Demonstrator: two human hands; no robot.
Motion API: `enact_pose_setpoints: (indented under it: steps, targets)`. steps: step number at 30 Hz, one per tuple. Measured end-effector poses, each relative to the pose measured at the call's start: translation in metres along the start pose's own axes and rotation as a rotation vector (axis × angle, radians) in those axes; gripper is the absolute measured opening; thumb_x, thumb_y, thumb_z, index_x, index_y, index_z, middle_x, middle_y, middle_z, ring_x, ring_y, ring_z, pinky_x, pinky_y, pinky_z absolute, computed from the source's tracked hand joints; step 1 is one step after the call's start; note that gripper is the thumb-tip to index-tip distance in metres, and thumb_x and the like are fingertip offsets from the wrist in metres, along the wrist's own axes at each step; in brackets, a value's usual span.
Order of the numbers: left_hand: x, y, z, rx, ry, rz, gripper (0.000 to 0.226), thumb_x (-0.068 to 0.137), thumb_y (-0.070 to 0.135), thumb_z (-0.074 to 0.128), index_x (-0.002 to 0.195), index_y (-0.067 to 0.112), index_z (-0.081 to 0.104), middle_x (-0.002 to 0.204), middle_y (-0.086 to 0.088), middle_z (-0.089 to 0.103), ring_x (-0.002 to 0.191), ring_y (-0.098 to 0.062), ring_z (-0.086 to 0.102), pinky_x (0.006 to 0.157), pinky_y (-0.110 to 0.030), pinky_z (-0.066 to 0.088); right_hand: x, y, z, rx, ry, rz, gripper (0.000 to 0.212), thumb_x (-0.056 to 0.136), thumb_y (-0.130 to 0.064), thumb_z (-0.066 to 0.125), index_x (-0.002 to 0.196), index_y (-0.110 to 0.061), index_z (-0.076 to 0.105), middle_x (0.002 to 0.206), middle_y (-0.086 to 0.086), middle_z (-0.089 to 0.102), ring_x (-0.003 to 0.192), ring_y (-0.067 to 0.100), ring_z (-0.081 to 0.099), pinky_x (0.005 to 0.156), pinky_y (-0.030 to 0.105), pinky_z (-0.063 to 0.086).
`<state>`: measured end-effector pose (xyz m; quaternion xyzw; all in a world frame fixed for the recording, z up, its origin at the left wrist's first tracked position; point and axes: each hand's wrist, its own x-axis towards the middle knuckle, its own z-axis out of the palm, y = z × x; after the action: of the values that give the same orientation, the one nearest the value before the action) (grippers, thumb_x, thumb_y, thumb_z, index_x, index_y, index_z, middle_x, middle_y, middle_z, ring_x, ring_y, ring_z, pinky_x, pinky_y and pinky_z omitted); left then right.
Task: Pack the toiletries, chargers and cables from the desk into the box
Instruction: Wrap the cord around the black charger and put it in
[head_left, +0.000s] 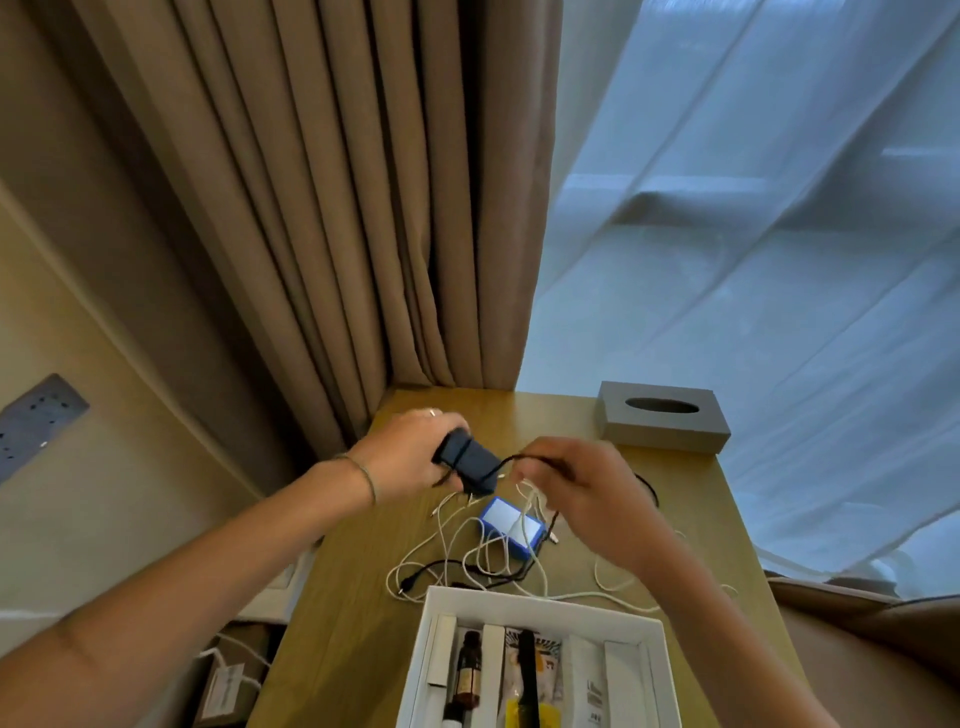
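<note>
Head view: left hand (410, 447) grips one dark charger (467, 464), raised above the counter (691, 499) beyond the box (530, 603). Right hand (576, 488) pinches the black cable (519, 458) running from the charger; its fingers are curled round the cable, close beside the charger.

Step in hand, as judged: winding the black cable round the charger before packing.
- Keep the charger steady in the left hand and lay each turn flat against the last.
- Hold light tension with the right hand so no loop slackens.
- Lift the free end clear of the white cables (447, 545) beyond the box; they lie tangled, and a snag would drag them along.
- Tuck the plug end under the final turn, then lower the bundle into a free part of the box.

Count:
- One box, white, open, nearest the camera, already holding several toiletries (467, 670); exact number cannot be told, since the frame edge cuts them off.
- One blue-and-white block (511, 527), just beyond the box, among the cables.
- White cables: at least two, tangle prevents a firm count.
- One grey tissue holder (665, 421), far beyond the box
</note>
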<state>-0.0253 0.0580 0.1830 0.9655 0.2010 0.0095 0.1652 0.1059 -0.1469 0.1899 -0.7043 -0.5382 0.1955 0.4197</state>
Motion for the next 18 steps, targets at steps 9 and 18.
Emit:
enact_pose_setpoints:
  steps: [9,18]
  targets:
    - [-0.037,0.050,-0.021,-0.834,-0.012,0.189,0.055,0.072,0.022,0.085,0.122,0.015,0.063,0.113,-0.001,0.071,0.109,-0.018,0.067,0.096,-0.032,0.054,0.032,0.045,0.016,0.449,0.102,0.177,0.029,0.096,-0.024,0.058,0.069,-0.026,0.069,0.060,-0.005,0.054,0.057,0.021,0.049,0.056,0.035,0.042]
    - [-0.012,0.003,-0.006,-0.107,0.281,-0.193,0.037,0.073,0.026,0.087,0.103,0.021,0.066,0.093,0.002,0.069,0.090,-0.021,0.065,0.073,-0.037,0.054,-0.010,0.011,0.076,-0.066,-0.201,0.107,0.031,0.105,-0.030,0.044,0.090,-0.018,0.069,0.063,-0.012,0.059,0.054,0.000,0.051,0.057,0.021,0.042]
